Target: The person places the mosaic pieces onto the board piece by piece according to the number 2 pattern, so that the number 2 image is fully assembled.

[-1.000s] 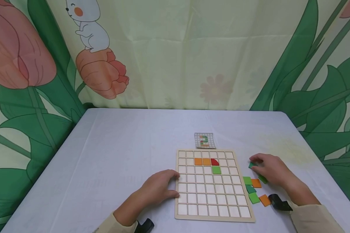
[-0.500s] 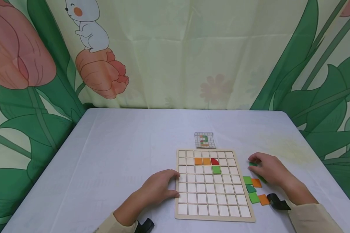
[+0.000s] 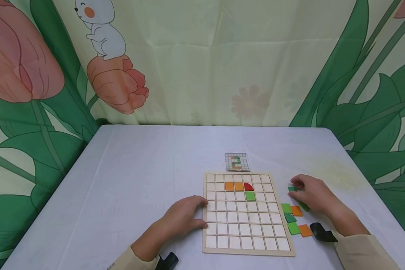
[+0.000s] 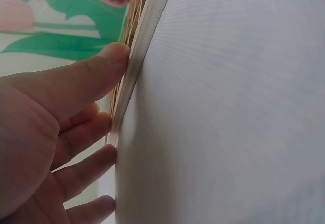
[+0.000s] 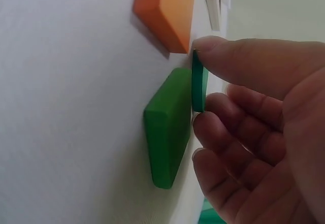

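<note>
A wooden grid board [image 3: 249, 252] lies on the table, bearing two orange square tiles [image 3: 234, 186], a red rounded tile [image 3: 248, 186] and a light green square tile [image 3: 250, 196]. My left hand [image 3: 182, 217] rests thumb and fingertips against its left edge, fingers spread, as the left wrist view also shows. To the right of the board, my right hand [image 3: 312, 193] pinches a small dark green tile [image 5: 199, 82] between thumb and fingers, low over the cloth. A thicker-looking green tile [image 5: 170, 127] lies right beside it, mostly covered by the hand in the head view.
Along the board's right edge lie light green tiles [image 3: 294, 228], orange tiles [image 3: 296, 211] and a dark green rounded tile [image 3: 290, 218]. A small patterned grid card [image 3: 236, 162] lies behind the board. White cloth [image 3: 138, 168] covers the table; a printed curtain [image 3: 195, 75] hangs behind.
My right hand shifts slightly, staying at the dark green tile, its fingers a little farther right now. An orange tile near the right wrist has slid slightly left. The left hand stays put.
</note>
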A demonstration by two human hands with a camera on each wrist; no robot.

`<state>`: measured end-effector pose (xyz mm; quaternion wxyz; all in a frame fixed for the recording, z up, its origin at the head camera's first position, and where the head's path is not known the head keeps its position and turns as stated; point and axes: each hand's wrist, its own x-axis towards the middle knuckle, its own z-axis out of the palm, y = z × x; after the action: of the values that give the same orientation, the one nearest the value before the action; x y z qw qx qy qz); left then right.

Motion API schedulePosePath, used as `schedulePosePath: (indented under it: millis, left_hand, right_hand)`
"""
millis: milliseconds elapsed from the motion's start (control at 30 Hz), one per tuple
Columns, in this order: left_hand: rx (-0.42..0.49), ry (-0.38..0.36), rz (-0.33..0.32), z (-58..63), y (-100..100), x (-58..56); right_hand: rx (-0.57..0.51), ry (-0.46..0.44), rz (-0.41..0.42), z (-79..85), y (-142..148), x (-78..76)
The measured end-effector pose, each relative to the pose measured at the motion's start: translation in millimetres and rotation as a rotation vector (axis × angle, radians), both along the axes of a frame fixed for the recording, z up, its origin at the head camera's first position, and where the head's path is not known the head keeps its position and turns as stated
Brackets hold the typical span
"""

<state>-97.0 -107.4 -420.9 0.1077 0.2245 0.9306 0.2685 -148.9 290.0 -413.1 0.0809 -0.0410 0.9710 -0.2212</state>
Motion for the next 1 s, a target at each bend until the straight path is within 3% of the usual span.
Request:
schedulePosePath:
  millis: [400,767,1000]
  left_hand:
    - [-0.005,-0.011,0.004,1.1,0.7,-0.2]
    - [-0.006,-0.011,0.003,0.6,0.2,0.2]
    - [-0.005,-0.006,0.001,-0.1,-0.1,0.4]
  right_hand:
    - [0.013,0.032,0.019,0.7,-3.1,-0.1]
    - [0.042,-0.007,-0.017,2.2,0.2,1.5]
    - [0.047,0.034,-0.009,0.7,0.0,1.8]
